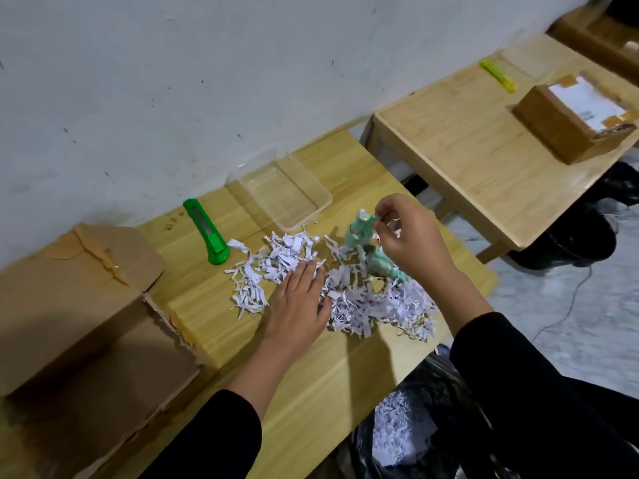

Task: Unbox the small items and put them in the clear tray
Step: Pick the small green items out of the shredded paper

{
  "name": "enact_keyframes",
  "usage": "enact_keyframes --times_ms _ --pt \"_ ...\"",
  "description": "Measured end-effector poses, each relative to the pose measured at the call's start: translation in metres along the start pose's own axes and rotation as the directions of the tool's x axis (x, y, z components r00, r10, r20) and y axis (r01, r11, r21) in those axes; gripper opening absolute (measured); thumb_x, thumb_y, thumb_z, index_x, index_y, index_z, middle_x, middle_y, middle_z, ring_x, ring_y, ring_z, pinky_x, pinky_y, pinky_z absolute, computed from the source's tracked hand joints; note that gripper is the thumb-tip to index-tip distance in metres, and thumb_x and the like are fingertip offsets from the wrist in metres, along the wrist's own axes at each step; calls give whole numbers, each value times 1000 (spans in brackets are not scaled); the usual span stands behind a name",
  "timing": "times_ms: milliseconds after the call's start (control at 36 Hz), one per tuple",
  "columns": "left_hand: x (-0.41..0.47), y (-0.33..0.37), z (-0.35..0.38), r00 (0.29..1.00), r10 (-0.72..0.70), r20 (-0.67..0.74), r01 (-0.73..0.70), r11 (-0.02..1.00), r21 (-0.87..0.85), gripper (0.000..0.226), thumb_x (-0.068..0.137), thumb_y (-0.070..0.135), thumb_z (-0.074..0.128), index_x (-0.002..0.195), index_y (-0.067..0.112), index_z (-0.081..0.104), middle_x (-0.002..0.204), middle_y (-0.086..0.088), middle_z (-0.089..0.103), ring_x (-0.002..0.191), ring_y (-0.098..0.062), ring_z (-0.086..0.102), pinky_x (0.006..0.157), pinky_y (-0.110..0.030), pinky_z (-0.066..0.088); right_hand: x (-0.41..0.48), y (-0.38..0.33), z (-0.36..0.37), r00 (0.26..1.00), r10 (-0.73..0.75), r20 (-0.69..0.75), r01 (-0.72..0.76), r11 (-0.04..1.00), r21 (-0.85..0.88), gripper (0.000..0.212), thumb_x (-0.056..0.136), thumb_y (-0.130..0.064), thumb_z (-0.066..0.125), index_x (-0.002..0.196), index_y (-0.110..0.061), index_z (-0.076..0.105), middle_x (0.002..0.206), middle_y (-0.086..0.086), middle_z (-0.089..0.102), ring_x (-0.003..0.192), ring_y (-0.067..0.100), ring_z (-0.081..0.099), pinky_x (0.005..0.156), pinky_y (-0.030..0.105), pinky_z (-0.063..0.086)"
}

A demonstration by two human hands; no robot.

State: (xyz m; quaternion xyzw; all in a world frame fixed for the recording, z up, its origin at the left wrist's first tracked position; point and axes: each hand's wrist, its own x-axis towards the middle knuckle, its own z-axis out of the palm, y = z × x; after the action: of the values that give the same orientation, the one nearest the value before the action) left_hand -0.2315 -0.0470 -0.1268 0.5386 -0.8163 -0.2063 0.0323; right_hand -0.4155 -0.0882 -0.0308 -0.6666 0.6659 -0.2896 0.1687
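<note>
Right hand (409, 236) pinches a small mint-green figure (361, 229) by its top between thumb and fingertips, lifting it just above the shredded paper (349, 292) and near the clear tray (320, 195). Left hand (299, 299) lies flat, fingers spread and gripping nothing, pressed onto the middle of the shreds. A second mint-green item (382, 264) sits in the paper just below the right hand, partly covered by that hand and by strips, so its shape is hard to make out.

The clear tray stands on the desk (311, 368) close to the wall, just beyond the paper pile, and holds nothing that can be seen. An opened cardboard box (79, 305) sits at the desk's left end, its flaps torn and taped; its inside is out of sight and its lower part is cut off by the frame edge. A green utility knife (207, 233) lies between the box and the tray.

Below the desk's right edge, a black bag (435, 402) holds more white shreds. On a second desk (484, 160) to the right, apart from the first, rests a sealed cardboard box (567, 129) with a white label, beside a yellow-green utility knife (498, 76). Motion blur softens the small figure's details.
</note>
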Motion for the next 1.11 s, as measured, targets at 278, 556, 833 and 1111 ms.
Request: enact_keyframes --times_ms 278,556,833,1111 --pt "11 3 -2 999 -35 25 35 999 37 59 97 44 18 150 22 5 158 6 -5 145 -10 -9 112 -25 -10 76 21 33 944 313 -103 -259 898 355 7 84 -8 62 84 -12 56 81 4 58 74 14 53 57 7 38" --pt "19 -7 6 999 -41 -3 41 999 33 54 88 43 34 136 20 47 144 3 44 134 -15 40 106 -39 37 128 48 88 764 645 -9 -521 626 580 10 80 -11 63 74 -15 57 89 14 66 82 27 65 76 35 53" --pt "21 -8 9 998 -39 -41 42 996 83 53 87 42 35 133 21 50 141 4 49 131 -14 45 103 -39 37 142 61 105 636 770 62 -580 423 696 28 81 -13 67 60 -14 49 64 2 59 63 17 57 66 27 49" --pt "20 -7 7 999 -27 -28 27 1000 10 59 90 44 23 142 21 36 152 4 30 142 -13 23 114 -36 12 125 60 97 740 662 120 -604 575 552 27 81 -21 69 101 -11 54 94 4 57 83 17 58 70 19 50"
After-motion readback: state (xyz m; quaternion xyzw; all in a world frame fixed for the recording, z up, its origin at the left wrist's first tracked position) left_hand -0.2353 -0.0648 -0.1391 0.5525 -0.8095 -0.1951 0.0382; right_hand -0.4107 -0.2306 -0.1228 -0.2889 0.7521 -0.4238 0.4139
